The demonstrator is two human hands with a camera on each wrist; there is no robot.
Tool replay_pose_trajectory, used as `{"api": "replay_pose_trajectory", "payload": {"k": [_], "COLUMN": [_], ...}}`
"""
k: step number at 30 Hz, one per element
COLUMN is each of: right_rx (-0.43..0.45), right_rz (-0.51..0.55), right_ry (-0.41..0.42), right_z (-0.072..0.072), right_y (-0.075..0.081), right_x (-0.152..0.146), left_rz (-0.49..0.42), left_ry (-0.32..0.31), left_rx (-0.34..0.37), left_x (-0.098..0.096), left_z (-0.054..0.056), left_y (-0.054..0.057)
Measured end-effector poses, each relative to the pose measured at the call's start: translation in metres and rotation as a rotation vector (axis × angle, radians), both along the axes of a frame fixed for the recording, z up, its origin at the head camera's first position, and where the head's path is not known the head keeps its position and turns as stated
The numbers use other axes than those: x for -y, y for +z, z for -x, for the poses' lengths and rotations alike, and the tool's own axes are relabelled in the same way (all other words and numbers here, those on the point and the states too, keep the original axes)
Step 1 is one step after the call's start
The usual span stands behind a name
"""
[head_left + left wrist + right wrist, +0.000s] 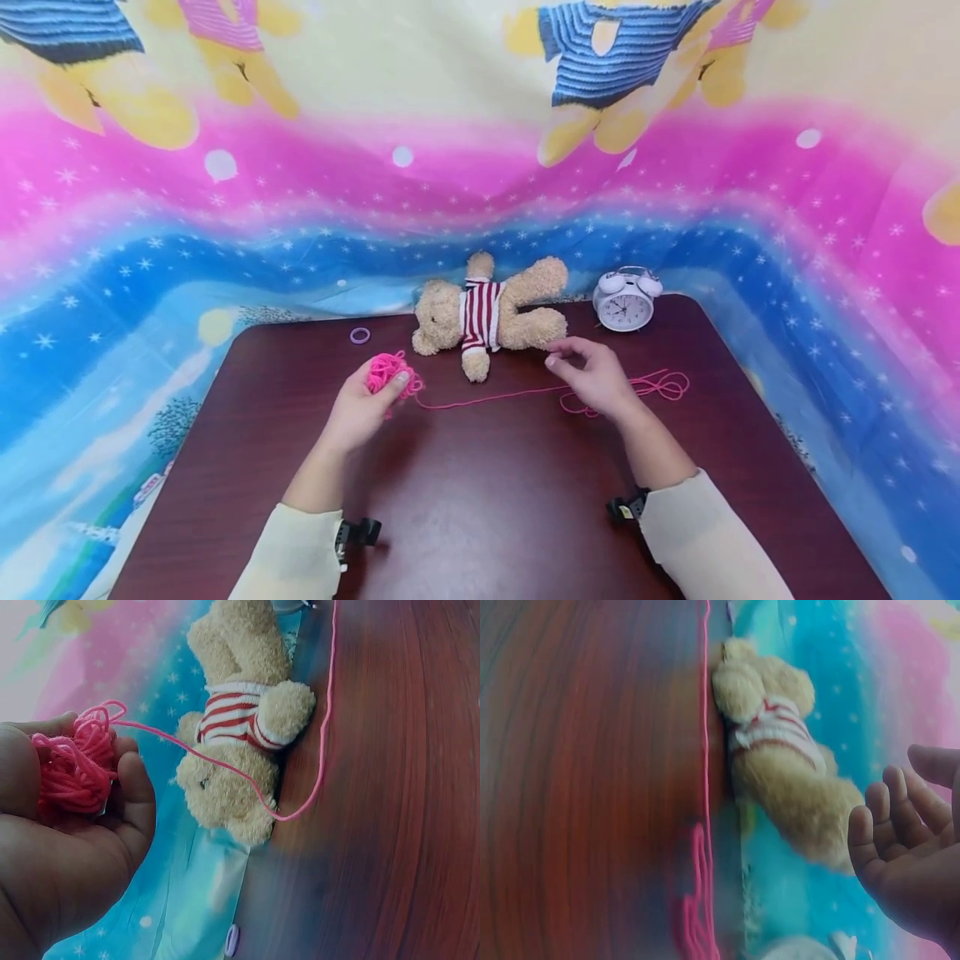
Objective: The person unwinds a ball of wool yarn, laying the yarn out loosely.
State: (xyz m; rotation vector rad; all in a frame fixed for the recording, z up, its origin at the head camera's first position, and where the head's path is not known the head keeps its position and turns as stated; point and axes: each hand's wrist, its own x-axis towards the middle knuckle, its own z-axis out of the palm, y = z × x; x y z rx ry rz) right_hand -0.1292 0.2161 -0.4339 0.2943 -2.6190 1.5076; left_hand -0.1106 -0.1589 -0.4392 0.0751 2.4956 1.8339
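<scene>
A bundle of pink yarn (pixel 388 377) is gripped in my left hand (pixel 358 408), with fingers and thumb curled round it in the left wrist view. From the bundle (pixel 75 776) a single strand (pixel 487 398) runs right across the table to loose loops (pixel 663 385). My right hand (pixel 600 379) hovers above the strand near those loops, its fingers loosely bent and holding nothing; the right wrist view shows the same bare fingers (pixel 881 802). A tan teddy bear (pixel 480 315) in a red-and-white striped shirt lies on its side behind both hands.
A white twin-bell alarm clock (pixel 625 300) stands at the back right of the dark wooden table (pixel 480 500). Near the back left lies a small purple ring (pixel 360 336). A printed cloth (pixel 420 192) hangs behind and around the table.
</scene>
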Motion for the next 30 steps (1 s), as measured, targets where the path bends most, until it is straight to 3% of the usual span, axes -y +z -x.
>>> {"api": "replay_pose_trajectory", "payload": {"k": [8,20,30], "right_rx": [0.020,-0.007,-0.022], "right_rz": [0.017,0.103,0.055], "right_ry": [0.087,0.232,0.296], "right_z": [0.005,0.010,0.006], "right_y": [-0.010,-0.010,-0.016], "right_x": [0.038,0.089,0.112], "left_rz": [-0.015,-0.051,-0.128], "left_ry": [-0.015,-0.048,-0.087], "left_rx": [-0.001,0.005,-0.021], "left_x": [-0.021,-0.046,-0.059], "left_z": [0.004,0.009,0.011], "left_y": [-0.004,0.000,0.003]}}
